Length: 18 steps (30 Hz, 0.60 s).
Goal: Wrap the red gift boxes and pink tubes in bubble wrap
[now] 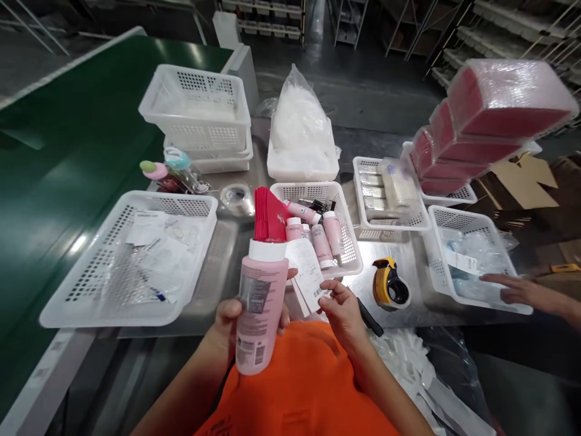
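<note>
My left hand (229,324) grips a tall pink bottle (259,306) with a white cap, held upright over the table's front edge with its back label facing me. My right hand (342,312) pinches a white paper slip (308,272) beside the bottle. Just beyond them stands a white basket (349,251) holding several small pink bottles (327,233) and a stack of red sleeves (267,215).
A yellow tape dispenser (390,284) sits right of my hands. Another person's hand (517,289) rests on a basket (440,266) at right. A large basket of papers (200,209) lies at left, beside a green conveyor (68,151). Red bubble-wrapped stacks (490,121) rise at back right.
</note>
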Motion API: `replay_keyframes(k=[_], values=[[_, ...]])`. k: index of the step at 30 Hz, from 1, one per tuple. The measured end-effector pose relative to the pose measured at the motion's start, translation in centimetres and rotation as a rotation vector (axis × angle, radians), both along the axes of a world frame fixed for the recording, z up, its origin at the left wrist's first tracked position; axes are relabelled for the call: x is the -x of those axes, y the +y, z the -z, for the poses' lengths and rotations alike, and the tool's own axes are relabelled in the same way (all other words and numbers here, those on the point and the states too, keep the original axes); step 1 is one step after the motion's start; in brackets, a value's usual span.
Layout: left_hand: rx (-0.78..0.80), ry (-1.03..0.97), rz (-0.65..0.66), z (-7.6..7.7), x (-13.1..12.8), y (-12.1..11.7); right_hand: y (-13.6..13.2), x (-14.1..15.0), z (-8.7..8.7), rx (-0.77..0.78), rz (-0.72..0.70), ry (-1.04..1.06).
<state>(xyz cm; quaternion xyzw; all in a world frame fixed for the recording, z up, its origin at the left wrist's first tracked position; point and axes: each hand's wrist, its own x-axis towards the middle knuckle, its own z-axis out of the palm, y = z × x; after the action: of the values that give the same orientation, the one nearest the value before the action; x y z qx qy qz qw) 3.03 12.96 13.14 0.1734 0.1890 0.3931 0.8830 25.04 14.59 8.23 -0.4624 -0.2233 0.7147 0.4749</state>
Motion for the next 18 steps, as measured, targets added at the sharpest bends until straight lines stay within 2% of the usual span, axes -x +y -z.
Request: replay_keyframes(k=[6,9,12,15,18], values=[[-0.08,-0.088,0.071,1.5,0.7,0.3,-0.6,-0.3,0.8,0.004,-0.005,0.164],[-0.092,-0.094,0.139,2.2,1.1,0.4,-0.8,-0.2,0.6,0.017,-0.023,0.241],[-0.09,-0.105,0.14,2.3,1.1,0.2,-0.7,-0.1,0.1,0.014,-0.032,0.278],[-0.111,-0.112,0.08,2.1,1.1,0.0,-0.8,-0.3,-0.3,-0.016,-0.046,0.211],[-0.145,0.009,0.04,1.9,1.3,-0.1,-0.9,-0.9,-0.6,-0.138,-0.075,-0.043]])
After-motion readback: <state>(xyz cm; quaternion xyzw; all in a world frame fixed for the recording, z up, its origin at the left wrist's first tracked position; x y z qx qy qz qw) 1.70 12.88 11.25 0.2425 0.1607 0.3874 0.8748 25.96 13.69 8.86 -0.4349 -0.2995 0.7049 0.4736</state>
